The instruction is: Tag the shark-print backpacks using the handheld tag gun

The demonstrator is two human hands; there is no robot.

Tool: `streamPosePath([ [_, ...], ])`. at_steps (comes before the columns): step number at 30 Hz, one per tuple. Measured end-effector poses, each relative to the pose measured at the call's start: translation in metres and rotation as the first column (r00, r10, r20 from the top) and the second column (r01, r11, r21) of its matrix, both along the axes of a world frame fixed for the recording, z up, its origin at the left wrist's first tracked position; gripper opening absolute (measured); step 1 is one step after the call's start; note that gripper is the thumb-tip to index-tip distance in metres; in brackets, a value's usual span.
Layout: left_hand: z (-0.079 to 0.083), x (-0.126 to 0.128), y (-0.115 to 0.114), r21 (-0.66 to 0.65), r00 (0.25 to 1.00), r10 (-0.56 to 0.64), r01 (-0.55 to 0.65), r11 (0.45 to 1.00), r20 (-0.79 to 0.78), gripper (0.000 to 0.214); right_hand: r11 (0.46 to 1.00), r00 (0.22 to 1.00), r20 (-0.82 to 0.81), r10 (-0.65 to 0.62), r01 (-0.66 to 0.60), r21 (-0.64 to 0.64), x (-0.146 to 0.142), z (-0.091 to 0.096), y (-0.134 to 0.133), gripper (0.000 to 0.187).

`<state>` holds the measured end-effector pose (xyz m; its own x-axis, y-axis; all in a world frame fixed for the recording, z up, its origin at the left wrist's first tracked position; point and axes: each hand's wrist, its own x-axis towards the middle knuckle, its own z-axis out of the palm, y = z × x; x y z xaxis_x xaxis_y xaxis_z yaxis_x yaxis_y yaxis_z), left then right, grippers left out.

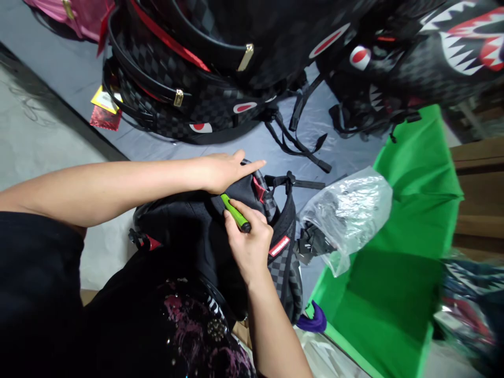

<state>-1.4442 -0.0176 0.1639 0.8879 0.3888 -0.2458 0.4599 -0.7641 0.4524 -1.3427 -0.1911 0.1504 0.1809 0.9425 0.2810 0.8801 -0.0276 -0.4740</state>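
A black backpack (189,220) with grey checkered sides and red details lies against my body. My left hand (224,170) rests on its upper part, with at least two fingers stretched out and the others partly hidden. Just below, my right hand (254,244) is closed around a bright green, pen-like tool (235,212) with a black end. The tool's far tip meets the black fabric beside my left hand; its exact kind is unclear. A shoulder strap (285,226) with a red label lies right of my right hand.
Several checkered backpacks (220,100) are stacked on the grey table cover (275,144). A clear plastic bag (354,210) of black parts lies at right, beside a green fabric-lined bin (386,294). A pink bag (84,18) is at top left, a shark-mouth bag (417,68) at top right.
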Motion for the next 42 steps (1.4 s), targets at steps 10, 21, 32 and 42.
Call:
streamPosePath([
  [10,-0.006,0.001,0.000,0.010,1.000,0.002,-0.002,1.000,0.028,0.107,0.997,0.998,-0.064,0.010,-0.014,-0.074,0.005,0.000,-0.001,0.022],
  [21,-0.002,-0.001,0.000,-0.007,1.000,0.013,-0.013,1.000,0.007,0.104,0.994,0.996,-0.057,0.074,-0.079,-0.075,0.009,0.006,0.004,0.025],
  [32,0.001,-0.003,-0.002,0.025,1.000,0.007,-0.007,1.000,0.013,0.097,0.994,0.993,0.061,0.101,-0.098,-0.058,0.002,0.012,0.007,0.025],
  [42,-0.001,0.000,-0.003,0.052,1.000,0.016,-0.017,0.998,0.024,0.098,0.996,0.996,0.063,0.067,-0.062,-0.066,0.000,0.012,0.004,0.025],
])
